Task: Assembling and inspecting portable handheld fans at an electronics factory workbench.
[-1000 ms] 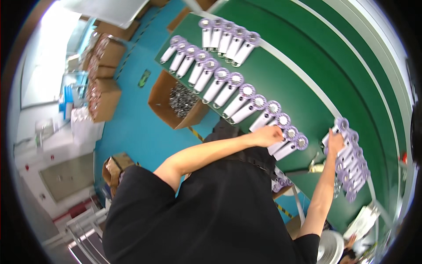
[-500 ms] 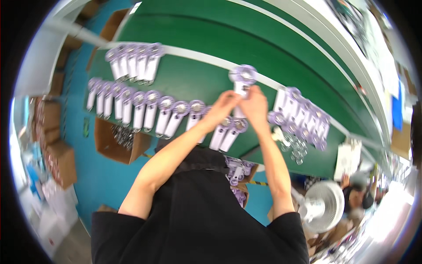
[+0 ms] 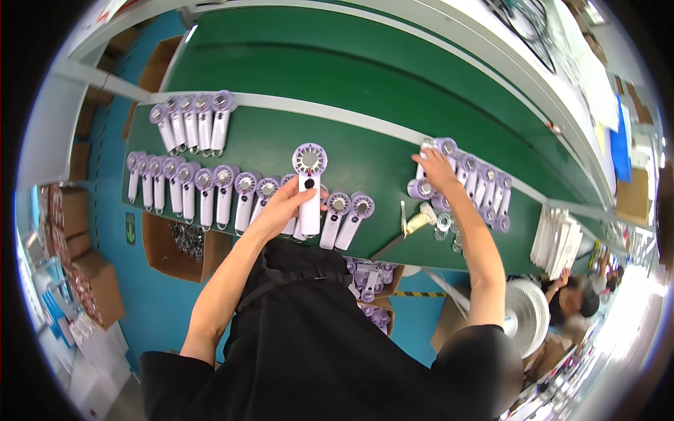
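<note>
My left hand (image 3: 282,208) is closed round the handle of a white and purple handheld fan (image 3: 309,216), held upright with its round head away from me. Behind it, part of the row of similar fans is hidden. Over at the right, my right hand (image 3: 438,172) has its fingers on the white handle of another handheld fan (image 3: 445,146) at the end of a cluster. Just left of that hand's wrist lies a fan head (image 3: 420,188). Two fans (image 3: 338,205) rest right of the held one.
More fans (image 3: 224,177) line the front left of the green table (image 3: 379,165), with a second group (image 3: 203,105) behind. Clear round parts (image 3: 442,223) and a cream-coloured tool (image 3: 420,219) lie at right. A white stack (image 3: 554,238) stands at the table's right end; cardboard boxes (image 3: 158,249) sit below.
My hands were together on one fan near the table's middle. The left has brought a fan nearer and leftward; the right has moved off to the cluster at right.
</note>
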Motion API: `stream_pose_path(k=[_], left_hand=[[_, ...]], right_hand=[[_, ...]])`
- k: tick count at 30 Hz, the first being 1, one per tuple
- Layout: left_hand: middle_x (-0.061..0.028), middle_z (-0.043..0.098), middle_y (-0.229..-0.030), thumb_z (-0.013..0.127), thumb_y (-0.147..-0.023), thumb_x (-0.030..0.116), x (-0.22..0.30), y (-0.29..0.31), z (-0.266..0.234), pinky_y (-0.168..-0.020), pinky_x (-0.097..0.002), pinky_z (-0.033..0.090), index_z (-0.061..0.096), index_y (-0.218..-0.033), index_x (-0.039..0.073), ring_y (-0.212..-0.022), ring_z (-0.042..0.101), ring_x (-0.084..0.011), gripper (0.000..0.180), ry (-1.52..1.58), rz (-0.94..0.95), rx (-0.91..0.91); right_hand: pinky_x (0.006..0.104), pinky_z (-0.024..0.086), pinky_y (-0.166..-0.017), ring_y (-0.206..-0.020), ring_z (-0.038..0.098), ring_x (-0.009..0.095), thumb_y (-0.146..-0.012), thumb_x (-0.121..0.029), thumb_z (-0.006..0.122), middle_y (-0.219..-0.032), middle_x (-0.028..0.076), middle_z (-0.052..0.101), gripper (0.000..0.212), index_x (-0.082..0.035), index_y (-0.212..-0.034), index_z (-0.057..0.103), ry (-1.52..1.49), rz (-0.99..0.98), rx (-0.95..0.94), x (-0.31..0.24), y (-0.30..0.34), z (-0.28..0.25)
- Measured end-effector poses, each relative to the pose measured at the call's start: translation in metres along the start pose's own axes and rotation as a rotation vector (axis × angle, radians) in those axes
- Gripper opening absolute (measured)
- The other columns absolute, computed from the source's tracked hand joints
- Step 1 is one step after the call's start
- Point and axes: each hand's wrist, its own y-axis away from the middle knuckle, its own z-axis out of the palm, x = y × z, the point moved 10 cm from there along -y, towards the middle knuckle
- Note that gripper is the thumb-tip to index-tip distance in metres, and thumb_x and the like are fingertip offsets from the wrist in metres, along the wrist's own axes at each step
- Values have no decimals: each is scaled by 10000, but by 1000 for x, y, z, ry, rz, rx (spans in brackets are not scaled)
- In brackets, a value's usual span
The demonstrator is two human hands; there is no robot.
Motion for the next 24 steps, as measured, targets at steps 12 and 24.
stream_pose_path(k=[12,24], left_hand=[[-144,614,-1170,580,-937,104,-8,48,-15,-852,-333,534,416,-1338,20,-958,654,-211,442,216,143,-46],[-117,633,-1099,584,-937,139,11,62,-33,-835,-309,519,455,-1288,18,-909,648,-178,393,203,197,80]], right_hand=[[431,365,-1012,-1049,539,247,-618,-104,756,-968,62,584,378,-125,-980,648,97,-532,-253,-28,-25,20],[295,506,-771,-871,616,151,-850,-69,692,-984,93,645,439,-2,-1213,453,-1372,88,-307,-104,-74,-48]])
